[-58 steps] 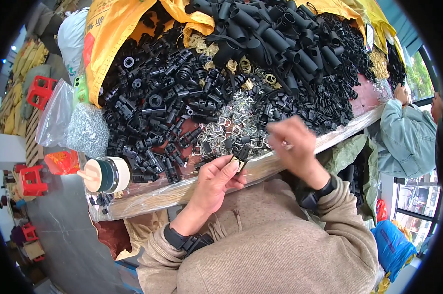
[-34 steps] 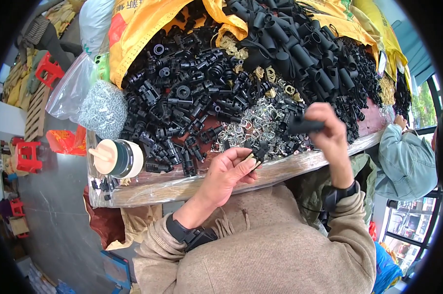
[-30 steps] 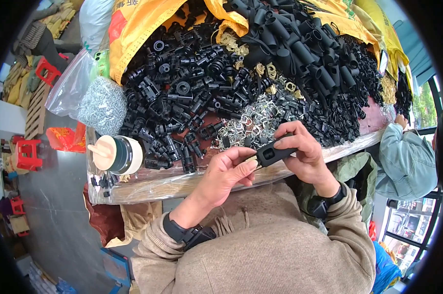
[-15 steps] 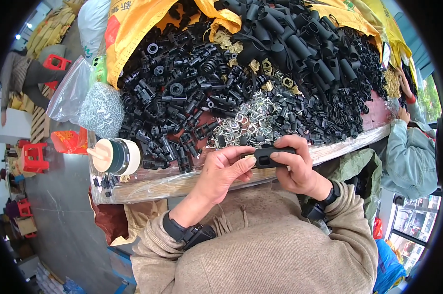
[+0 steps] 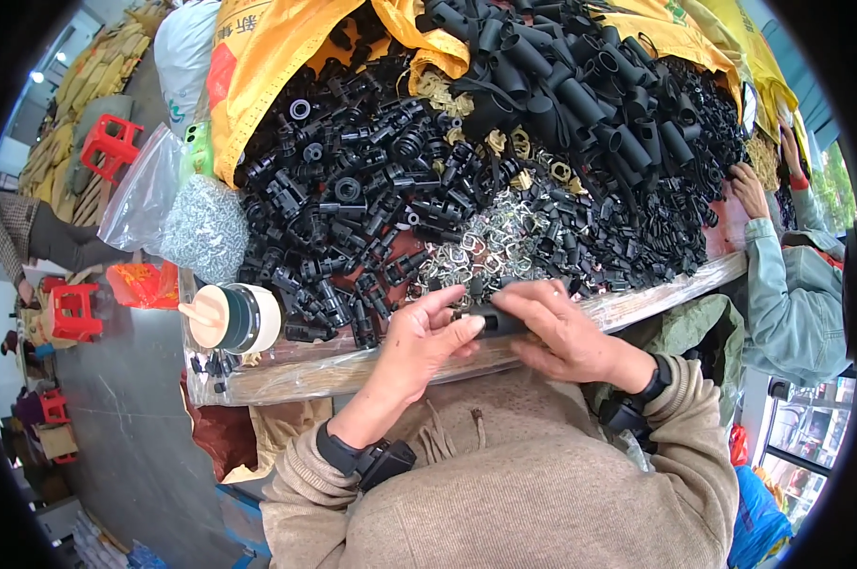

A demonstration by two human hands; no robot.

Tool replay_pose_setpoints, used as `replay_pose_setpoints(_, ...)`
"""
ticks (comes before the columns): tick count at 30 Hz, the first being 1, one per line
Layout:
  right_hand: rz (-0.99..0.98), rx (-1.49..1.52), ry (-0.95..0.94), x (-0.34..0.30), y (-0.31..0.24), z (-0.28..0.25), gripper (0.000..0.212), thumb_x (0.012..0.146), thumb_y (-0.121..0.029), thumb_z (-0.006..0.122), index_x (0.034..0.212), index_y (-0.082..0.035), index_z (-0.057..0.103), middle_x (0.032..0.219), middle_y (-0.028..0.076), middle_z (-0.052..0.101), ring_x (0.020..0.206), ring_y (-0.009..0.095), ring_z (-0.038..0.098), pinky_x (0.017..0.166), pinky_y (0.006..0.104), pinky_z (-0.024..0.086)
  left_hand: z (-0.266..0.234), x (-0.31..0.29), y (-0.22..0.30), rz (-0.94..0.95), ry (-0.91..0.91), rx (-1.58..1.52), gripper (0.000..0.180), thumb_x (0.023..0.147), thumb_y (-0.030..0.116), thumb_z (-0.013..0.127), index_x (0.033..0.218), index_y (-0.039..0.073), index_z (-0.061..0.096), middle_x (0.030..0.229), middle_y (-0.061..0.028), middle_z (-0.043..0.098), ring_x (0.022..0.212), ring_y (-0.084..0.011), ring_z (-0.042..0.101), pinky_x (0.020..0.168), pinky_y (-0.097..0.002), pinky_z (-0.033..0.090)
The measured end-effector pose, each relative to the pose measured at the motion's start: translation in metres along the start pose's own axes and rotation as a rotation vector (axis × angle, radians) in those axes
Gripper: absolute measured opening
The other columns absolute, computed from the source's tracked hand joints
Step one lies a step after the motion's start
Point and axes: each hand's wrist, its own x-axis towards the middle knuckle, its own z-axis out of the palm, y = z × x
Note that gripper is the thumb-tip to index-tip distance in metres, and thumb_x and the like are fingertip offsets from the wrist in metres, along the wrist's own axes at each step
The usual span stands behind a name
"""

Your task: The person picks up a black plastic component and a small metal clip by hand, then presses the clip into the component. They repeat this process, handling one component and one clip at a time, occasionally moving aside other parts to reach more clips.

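Above the near edge of the table I hold a black plastic sleeve (image 5: 495,322) with a slot in its side. My left hand (image 5: 421,343) pinches its left end between thumb and fingers. Over its right end lie the bent fingers of my right hand (image 5: 566,332), covering most of that part. Whatever sits inside the sleeve is hidden. Just beyond my hands is a heap of small metal rings (image 5: 485,242), and small black plastic clips (image 5: 585,232) lie to its right.
Black cylindrical fittings (image 5: 352,180) are piled left of centre, and black tubes (image 5: 589,100) at the back. A cream-lidded jar (image 5: 248,321) and a bag of small metal parts (image 5: 205,228) stand at left. A co-worker's hand (image 5: 751,190) reaches in at right.
My right hand has turned and closed further over the sleeve, whose slot now faces differently. The co-worker's hand at right has moved up toward the pile. A person at far left has shifted.
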Motion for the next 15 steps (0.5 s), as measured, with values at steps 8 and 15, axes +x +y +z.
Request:
replay_pose_setpoints(8, -0.074, 0.403, -0.322, 0.043, -0.006, 0.006, 0.078, 0.068, -0.045, 0.063, 0.122, 0.003, 0.035, 0.117, 0.018, 0.043, 0.111, 0.033, 0.04, 0.093, 0.0406, 0.029, -0.019, -0.018, 0.014, 0.007, -0.123, -0.152, 0.064, 0.073, 0.006, 0.066, 0.123, -0.003, 0.028, 0.09, -0.0088, 0.057, 0.072, -0.0102, 0.056, 0.058, -0.0207, 0.048)
replay_pose_setpoints(15, -0.087, 0.664, -0.444, 0.048, 0.0, 0.027, 0.084, 0.064, -0.046, 0.066, 0.124, 0.003, 0.032, 0.116, 0.018, 0.043, 0.109, 0.031, 0.042, 0.093, 0.0386, 0.031, -0.024, -0.023, 0.006, -0.013, -0.136, -0.19, 0.067, 0.07, 0.001, 0.066, 0.125, -0.001, 0.027, 0.102, -0.0101, 0.053, 0.086, -0.0121, 0.054, 0.068, -0.0239, 0.049)
